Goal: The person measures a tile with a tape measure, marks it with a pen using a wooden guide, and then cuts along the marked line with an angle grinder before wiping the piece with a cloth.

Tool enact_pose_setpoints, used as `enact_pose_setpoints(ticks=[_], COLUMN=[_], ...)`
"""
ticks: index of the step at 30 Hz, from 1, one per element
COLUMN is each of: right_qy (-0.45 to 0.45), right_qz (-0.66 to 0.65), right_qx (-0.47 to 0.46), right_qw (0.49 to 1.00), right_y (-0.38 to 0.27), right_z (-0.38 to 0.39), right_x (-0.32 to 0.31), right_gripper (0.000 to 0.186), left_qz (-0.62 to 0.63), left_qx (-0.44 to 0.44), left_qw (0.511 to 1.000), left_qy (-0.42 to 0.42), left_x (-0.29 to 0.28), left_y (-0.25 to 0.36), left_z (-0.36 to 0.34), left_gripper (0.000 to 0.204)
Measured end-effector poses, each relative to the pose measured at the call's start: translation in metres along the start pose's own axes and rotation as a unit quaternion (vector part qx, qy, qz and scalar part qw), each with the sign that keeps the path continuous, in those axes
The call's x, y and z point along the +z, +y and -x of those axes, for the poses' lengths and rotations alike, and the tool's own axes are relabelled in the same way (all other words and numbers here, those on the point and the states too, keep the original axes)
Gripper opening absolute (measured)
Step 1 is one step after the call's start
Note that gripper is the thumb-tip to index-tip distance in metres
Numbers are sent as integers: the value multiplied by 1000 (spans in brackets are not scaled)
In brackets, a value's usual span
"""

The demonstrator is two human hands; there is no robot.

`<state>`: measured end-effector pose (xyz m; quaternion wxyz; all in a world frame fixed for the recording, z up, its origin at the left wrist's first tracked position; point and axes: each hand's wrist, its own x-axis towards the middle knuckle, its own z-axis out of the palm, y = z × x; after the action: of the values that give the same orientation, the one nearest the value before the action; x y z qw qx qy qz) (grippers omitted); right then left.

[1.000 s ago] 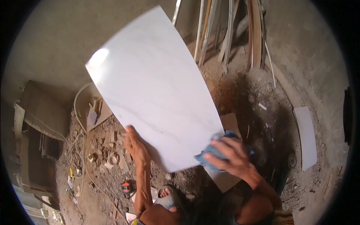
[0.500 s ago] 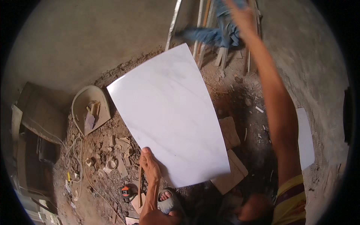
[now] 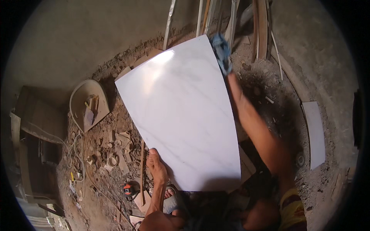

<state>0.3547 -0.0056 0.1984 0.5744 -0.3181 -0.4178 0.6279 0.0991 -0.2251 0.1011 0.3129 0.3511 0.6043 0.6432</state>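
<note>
A large glossy white tile [image 3: 185,115] with faint grey veining is held up in front of me, tilted. My left hand [image 3: 156,167] grips its lower left edge, thumb on the face and fingers behind. Along the upper right edge of the tile, a crumpled blue cloth [image 3: 221,54] is in my right hand [image 3: 233,82]. That hand is blurred, and the cloth and tile hide most of its fingers. The cloth appears to lie against the tile's edge, partly behind it.
On the rubble-strewn floor are an orange-black tape measure [image 3: 128,189], a rounded basin [image 3: 72,106] holding scraps, a tape roll [image 3: 112,161] and cables. Long strips [image 3: 262,30] lean at the back wall. Another white panel [image 3: 314,134] leans at right.
My right hand has swung the blue cloth down from the upper right to the tile's upper right edge. The tile has shifted slightly and now shows a bright glare near its top.
</note>
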Motion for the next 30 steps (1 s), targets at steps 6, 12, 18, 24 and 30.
enact_pose_setpoints(ticks=[6,12,18,24,30], right_qy=[-185,-34,-20,-248,-603], right_qz=[377,322,498,619,490], right_qx=[70,302,-261,-392,55], right_qw=[905,897,826,634,628], right_y=[39,-8,-88,96,91], right_z=[160,181,92,157,223], right_x=[-103,-163,2,28,-97], right_gripper=[43,37,45,53,57], left_qz=[63,-78,-16,-65,-81], left_qx=[-64,-60,-44,33,3], left_qw=[995,995,999,997,995], left_qy=[-39,-27,-2,28,56], left_x=[27,39,63,60,32], left_y=[-23,38,10,38,17], left_z=[9,5,-9,-48,-92], left_gripper=[50,51,49,50,54])
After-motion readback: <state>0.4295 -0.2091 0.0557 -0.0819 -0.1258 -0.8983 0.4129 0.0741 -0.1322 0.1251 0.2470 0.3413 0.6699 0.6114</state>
